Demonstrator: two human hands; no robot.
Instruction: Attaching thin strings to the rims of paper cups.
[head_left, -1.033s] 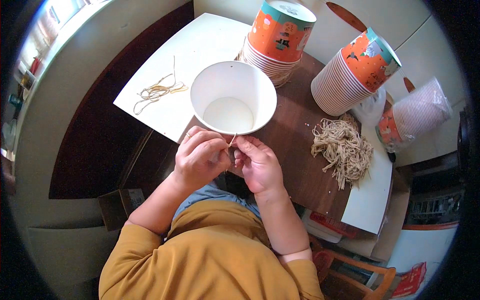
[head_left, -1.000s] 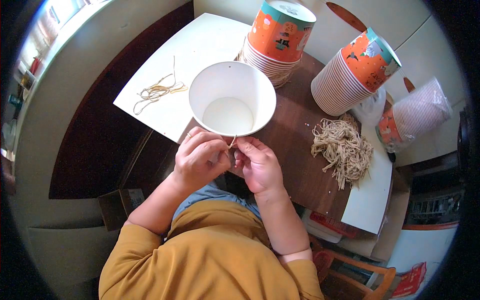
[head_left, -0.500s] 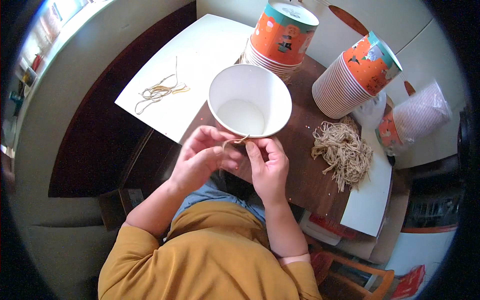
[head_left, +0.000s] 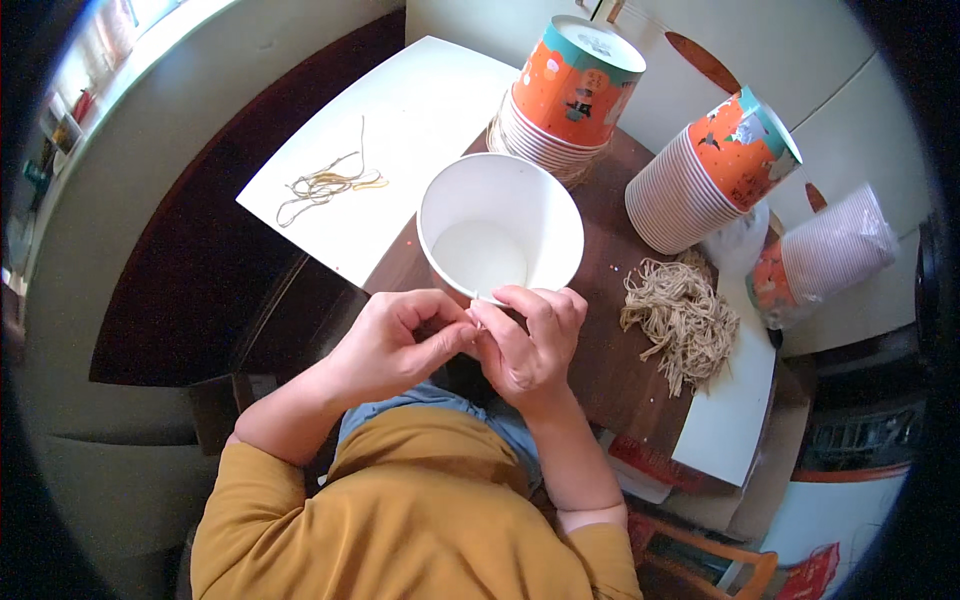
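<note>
Hands shifted right w/ white cup [head_left: 500, 232] — left hand [head_left: 395, 345], right hand [head_left: 530, 340] grips pinch its rim

Both hands' fingers [head_left: 455, 335] pinch together at the white cup [head_left: 500, 240] rim.

Cup [head_left: 500, 235] stands between string bundle [head_left: 682, 318] and loose strands [head_left: 325, 185]

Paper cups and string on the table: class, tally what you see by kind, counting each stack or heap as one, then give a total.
Single open white paper cup: 1
Orange printed cup stacks, unwrapped: 2
Cup stack in clear plastic wrap: 1
Big heap of tan string: 1
Small bundle of tan strings on the white sheet: 1
Total: 6
</note>
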